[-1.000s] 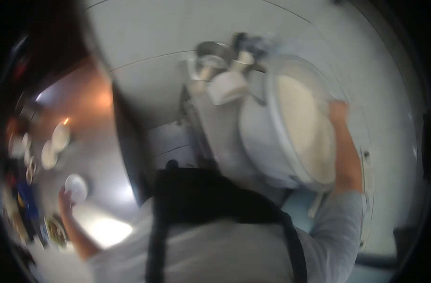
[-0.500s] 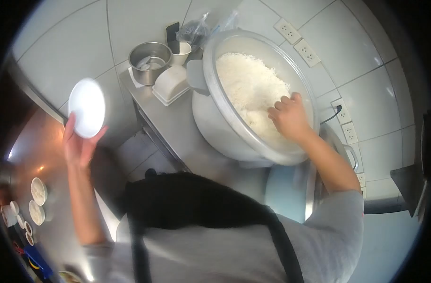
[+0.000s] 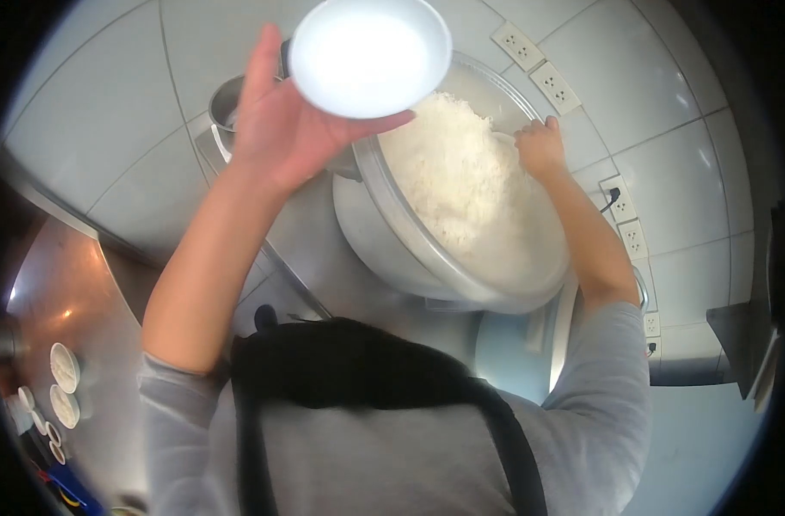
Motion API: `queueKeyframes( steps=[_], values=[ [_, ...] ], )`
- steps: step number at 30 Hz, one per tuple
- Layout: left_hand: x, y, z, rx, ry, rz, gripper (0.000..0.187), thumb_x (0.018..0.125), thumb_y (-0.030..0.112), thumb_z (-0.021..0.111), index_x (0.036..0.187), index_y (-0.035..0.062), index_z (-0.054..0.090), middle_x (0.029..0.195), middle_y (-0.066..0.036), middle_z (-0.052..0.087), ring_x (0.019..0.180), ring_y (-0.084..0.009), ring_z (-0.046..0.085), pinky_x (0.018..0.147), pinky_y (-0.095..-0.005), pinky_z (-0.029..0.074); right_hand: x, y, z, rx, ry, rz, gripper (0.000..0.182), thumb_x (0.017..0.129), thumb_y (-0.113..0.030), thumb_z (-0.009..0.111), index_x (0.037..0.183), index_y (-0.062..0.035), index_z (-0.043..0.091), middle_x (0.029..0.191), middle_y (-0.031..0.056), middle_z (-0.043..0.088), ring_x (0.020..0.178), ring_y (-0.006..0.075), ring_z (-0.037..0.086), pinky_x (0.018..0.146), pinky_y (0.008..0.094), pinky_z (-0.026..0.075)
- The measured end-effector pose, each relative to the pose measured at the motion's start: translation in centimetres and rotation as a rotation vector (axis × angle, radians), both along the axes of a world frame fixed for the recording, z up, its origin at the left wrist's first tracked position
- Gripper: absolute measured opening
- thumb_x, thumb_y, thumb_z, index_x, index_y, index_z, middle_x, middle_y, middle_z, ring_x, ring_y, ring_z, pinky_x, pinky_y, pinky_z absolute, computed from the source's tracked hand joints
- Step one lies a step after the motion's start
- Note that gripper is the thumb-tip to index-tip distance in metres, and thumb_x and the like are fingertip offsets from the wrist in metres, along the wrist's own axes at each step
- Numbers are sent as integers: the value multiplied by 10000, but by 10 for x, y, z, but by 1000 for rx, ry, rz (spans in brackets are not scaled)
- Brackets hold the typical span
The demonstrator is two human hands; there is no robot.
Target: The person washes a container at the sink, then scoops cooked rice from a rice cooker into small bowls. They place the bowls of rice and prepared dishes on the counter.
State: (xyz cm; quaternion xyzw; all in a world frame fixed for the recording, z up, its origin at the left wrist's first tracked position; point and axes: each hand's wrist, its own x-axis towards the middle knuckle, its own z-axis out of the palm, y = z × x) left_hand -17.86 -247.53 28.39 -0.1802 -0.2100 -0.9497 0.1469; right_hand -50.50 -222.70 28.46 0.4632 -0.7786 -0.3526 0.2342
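Left hand (image 3: 285,133) around white bowl (image 3: 371,56)

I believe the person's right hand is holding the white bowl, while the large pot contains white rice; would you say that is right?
Not quite: in the head view, the left hand, not the right hand, is holding the white bowl; the large pot does contain white rice.

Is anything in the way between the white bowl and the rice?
Nothing visible blocks it: the left hand holds the white bowl up, and the pot is open above the rice.
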Motion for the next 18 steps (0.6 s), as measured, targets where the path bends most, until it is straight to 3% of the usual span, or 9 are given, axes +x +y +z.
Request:
queueKeyframes(
  steps=[2,3,7,10,13,18],
  values=[
    [-18,7,-2,-8,30,-92,657,931,496,329,1414,66,214,1431,-207,269,1291,-465,274,1039,-558,312,18,4,8,-49,-74,36,151,805,-127,514,751,-160,651,783,-4,637,847,158,553,845,378,314],
    [-27,13,0,-71,45,-57,641,933,501,328,1402,71,248,1412,-188,308,1283,-387,339,1021,-543,346,31,4,8,-29,-96,68,141,798,-127,526,742,-156,652,773,-5,634,836,158,551,840,373,315],
    [-58,36,-2,-271,-34,72,627,922,498,398,1381,85,291,1336,-125,410,1250,-270,403,962,-502,419,69,6,7,-43,-172,221,80,760,-152,604,692,-137,644,696,-14,603,763,160,534,788,361,323],
    [-61,50,-4,-310,-200,290,651,894,505,477,1373,96,314,1295,-102,443,1246,-248,401,962,-463,413,97,10,15,-70,-218,248,86,747,-161,620,672,-132,648,679,-8,601,758,159,537,797,352,321],
    [-58,53,-1,-350,-164,384,753,799,421,662,1374,96,300,1231,-105,465,1114,-215,491,875,-382,461,123,14,22,-83,-269,204,84,750,-172,621,683,-136,657,676,-7,605,759,158,543,808,359,316],
    [-60,59,-4,-543,-128,533,714,781,329,705,1347,82,346,1198,-99,490,1066,-184,507,865,-316,448,159,25,16,-199,-464,233,78,758,-204,640,704,-152,660,658,-12,604,731,160,544,784,371,302]
  ],
)
